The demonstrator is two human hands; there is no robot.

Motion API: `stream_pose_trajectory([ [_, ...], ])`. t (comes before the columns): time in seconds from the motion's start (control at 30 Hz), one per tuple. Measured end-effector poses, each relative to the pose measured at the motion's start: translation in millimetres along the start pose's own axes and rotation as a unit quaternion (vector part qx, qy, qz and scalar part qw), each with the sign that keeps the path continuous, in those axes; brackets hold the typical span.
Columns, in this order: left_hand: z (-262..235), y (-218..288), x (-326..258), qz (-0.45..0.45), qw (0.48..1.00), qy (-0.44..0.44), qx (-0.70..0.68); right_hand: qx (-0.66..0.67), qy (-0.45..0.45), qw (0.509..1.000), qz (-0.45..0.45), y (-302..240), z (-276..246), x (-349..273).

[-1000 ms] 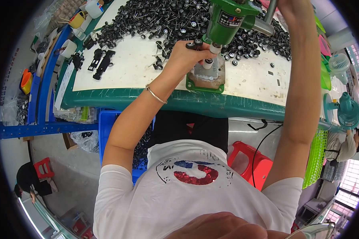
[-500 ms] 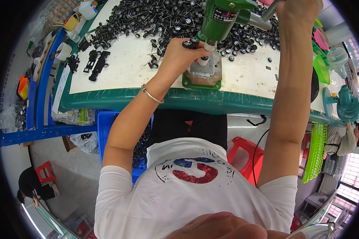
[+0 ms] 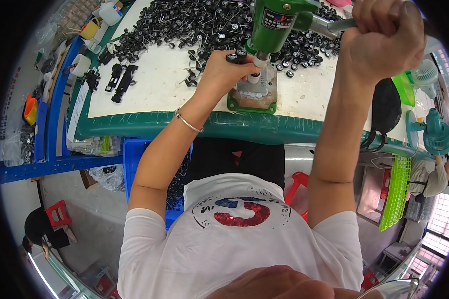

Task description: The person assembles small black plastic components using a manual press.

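Note:
My left hand [image 3: 226, 71] is closed on small black toy wheels [image 3: 232, 58], which show above its fingers. Its fingertips reach in under the ram [image 3: 261, 58] of a green hand press [image 3: 272, 32], beside a whitish cylindrical piece [image 3: 253, 78] on the press base [image 3: 252, 102]. What the fingertips pinch beneath the ram is mostly hidden. Raised at the right, my right hand [image 3: 381, 42] is wrapped round the end of the metal press lever [image 3: 341, 25].
A large heap of black wheels on axles [image 3: 184, 25] covers the table's back. Several black toy car chassis [image 3: 123, 83] lie at left. A blue bin [image 3: 133, 154] stands below the green table edge [image 3: 209, 125]. A green fan [image 3: 435, 132] and two other people are farther off.
My right hand has drawn the lever end down and toward me, and the ram sits slightly lower. My left hand has stayed almost in place at the press.

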State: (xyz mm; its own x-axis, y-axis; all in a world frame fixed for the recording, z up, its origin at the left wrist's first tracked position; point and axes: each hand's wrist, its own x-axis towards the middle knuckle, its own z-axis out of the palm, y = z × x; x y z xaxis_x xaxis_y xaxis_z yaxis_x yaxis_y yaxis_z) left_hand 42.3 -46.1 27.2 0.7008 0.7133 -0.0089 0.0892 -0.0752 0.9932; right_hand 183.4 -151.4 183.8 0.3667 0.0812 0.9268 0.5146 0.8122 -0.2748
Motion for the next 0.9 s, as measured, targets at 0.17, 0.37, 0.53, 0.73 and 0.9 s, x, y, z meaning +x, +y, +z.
stream_pose_trajectory([
  [0.17, 3, 5, 0, -0.036, 0.999, -0.003, 0.003, 0.029, -0.02, 0.999, -0.004, 3, -4, -1],
  [0.37, -2, -9, 7, 0.009, 1.0, -0.026, -0.001, 0.007, 0.076, 0.981, 0.177, 9, 14, 25],
  [0.53, -15, 7, 0, -0.021, 0.998, -0.012, -0.057, -0.018, 0.051, 0.933, 0.356, 53, -1, 46],
  [0.73, -103, 26, -52, -0.09, 0.995, -0.008, 0.043, -0.097, 0.089, 0.892, 0.433, 45, -3, 20],
  [0.9, -188, 5, -136, -0.135, 0.948, -0.055, 0.282, 0.002, 0.084, 0.91, 0.406, 87, -88, -1],
])
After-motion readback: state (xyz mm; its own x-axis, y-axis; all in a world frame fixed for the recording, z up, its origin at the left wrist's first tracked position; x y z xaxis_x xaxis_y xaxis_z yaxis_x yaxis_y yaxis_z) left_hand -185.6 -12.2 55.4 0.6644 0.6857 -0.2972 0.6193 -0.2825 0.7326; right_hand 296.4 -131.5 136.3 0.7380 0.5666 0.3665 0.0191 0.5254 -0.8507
